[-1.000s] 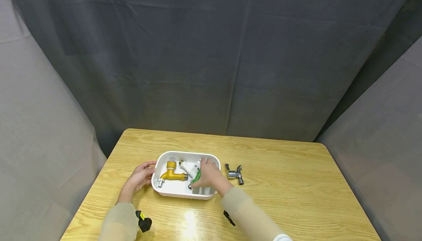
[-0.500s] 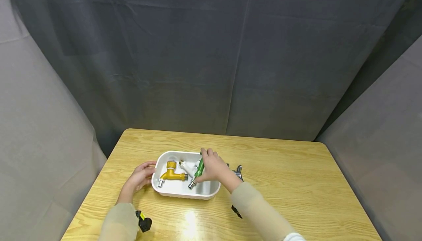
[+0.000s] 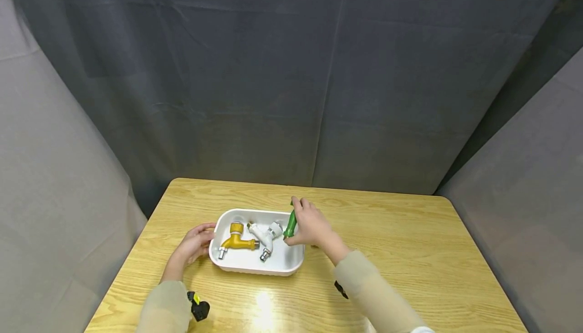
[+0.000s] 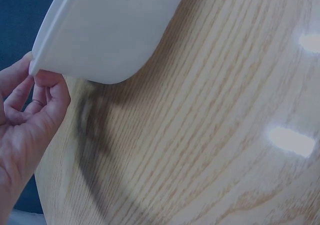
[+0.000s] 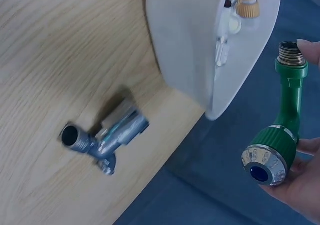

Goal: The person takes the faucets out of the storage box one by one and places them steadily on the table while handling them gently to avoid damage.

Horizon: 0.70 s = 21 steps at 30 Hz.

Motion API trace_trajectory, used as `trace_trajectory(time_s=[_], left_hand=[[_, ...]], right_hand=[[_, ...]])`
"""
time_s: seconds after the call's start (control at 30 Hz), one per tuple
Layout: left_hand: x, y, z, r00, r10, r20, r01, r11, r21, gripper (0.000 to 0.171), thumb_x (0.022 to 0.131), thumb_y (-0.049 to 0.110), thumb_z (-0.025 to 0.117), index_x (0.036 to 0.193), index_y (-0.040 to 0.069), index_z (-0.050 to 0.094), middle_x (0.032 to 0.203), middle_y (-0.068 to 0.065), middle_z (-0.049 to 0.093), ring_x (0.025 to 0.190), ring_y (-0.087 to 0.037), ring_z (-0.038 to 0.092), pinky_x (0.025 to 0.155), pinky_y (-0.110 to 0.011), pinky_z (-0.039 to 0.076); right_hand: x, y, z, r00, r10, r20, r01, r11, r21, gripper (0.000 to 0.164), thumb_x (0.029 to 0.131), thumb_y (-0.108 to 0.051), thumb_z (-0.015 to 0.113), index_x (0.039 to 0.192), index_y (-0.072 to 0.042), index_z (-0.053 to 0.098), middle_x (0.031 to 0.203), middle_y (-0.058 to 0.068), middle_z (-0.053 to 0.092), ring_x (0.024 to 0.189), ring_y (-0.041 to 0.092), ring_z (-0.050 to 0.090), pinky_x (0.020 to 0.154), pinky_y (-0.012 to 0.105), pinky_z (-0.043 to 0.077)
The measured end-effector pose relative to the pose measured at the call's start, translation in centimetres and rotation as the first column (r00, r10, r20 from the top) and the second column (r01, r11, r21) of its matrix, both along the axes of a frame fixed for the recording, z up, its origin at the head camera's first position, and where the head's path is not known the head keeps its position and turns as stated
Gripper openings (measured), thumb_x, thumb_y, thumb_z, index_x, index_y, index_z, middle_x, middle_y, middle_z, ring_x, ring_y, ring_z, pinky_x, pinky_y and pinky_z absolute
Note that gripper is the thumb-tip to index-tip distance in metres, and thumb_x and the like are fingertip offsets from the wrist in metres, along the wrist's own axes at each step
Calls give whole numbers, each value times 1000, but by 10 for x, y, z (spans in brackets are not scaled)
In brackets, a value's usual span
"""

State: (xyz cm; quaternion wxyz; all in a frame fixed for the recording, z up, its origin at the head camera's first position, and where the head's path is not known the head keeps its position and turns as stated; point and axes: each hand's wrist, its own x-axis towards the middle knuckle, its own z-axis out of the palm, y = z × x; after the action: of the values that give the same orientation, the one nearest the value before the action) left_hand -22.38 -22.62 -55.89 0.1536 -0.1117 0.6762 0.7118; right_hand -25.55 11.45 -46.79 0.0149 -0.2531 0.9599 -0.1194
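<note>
My left hand pinches the left rim of a white plastic tub; the left wrist view shows thumb and fingers on its edge. With my right hand I grip a green tap, held above the tub's right end, its threaded brass-coloured inlet and chrome-ended knob showing in the right wrist view. Inside the tub lie a yellow tap on the left and a white tap with chrome ends near the middle.
On the wooden table, right of the tub, lies a chrome tap, hidden behind my right hand and forearm in the head view. A dark grey curtain stands behind the table, with lighter cloth at both sides.
My right hand has lifted the green tap off the white tap and moved it up and to the right. The left hand and the tub have stayed in place.
</note>
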Motion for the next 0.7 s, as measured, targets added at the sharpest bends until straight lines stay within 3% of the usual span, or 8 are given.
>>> trace_trajectory(time_s=[0.5, 0.7], left_hand=[[2, 0, 2, 1000, 13, 12, -13, 1000, -10, 45, 92, 6, 48, 135, -3, 34, 99, -9, 48, 90, -20, 56, 73, -34, 50], [1, 0, 1, 1000, 21, 10, -21, 1000, -8, 44, 92, 6, 48, 134, -3, 35, 98, -9, 48, 90, -20, 55, 73, -34, 50]], right_hand=[[-3, 54, -1, 991, -127, 33, 130, 978, -161, 114, 55, -46, 80, 142, -2, 22, 127, 23, 39, 105, 33, 48, 83, 44, 47], [-4, 76, -11, 986, -169, 3, 167, 971, -172, 113, 54, -47, 80, 141, 0, 25, 119, 22, 43, 94, 28, 50, 79, 41, 48]])
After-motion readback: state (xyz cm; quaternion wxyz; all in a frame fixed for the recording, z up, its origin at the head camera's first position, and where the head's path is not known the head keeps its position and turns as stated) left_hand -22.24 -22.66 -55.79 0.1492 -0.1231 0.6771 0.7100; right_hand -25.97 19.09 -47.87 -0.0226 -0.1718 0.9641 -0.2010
